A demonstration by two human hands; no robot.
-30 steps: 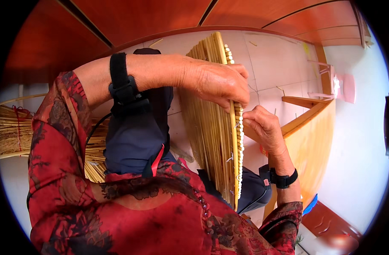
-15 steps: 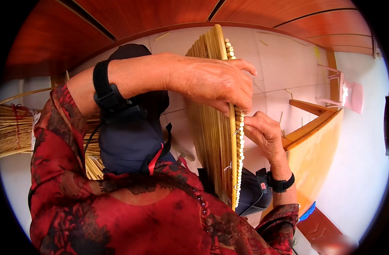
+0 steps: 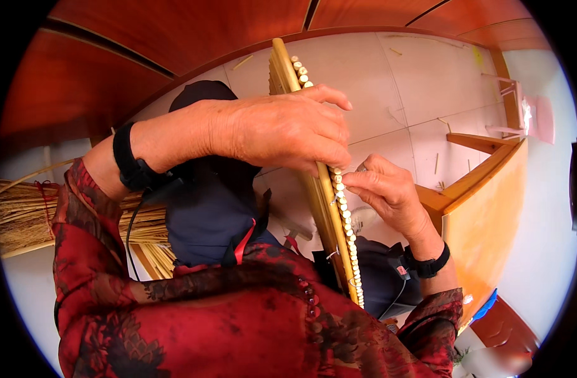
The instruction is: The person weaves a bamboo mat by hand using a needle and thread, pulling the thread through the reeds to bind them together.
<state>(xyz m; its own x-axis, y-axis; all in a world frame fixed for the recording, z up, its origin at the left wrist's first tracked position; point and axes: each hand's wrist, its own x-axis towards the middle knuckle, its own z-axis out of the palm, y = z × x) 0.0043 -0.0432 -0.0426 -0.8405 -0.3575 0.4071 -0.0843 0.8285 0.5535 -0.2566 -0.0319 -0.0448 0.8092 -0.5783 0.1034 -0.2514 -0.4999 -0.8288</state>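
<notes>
A panel (image 3: 321,205) of straight yellow stalks stands on edge between my legs. A thicker stalk (image 3: 334,211) runs along its rim, with small white ties, beside a row of round, pale cut ends (image 3: 349,234). My left hand (image 3: 288,133) reaches across the panel's upper part and grips its edge, the fingertips partly hidden behind the hand. Close by on the right, my right hand (image 3: 389,189) pinches thumb and fingers together at the cut ends. Whatever lies in that pinch is too small to make out.
A bundle of dried stalks (image 3: 23,211) lies at the left. On the right are a wooden table-like piece (image 3: 484,195) and a pink chair (image 3: 540,120). Red-brown panels (image 3: 238,31) line the far side. Stalk bits (image 3: 243,62) lie on the tiled floor.
The panel's far end has tilted to the left in the view. My left hand has shifted left and slightly down; my right hand stays pinched beside the cut ends.
</notes>
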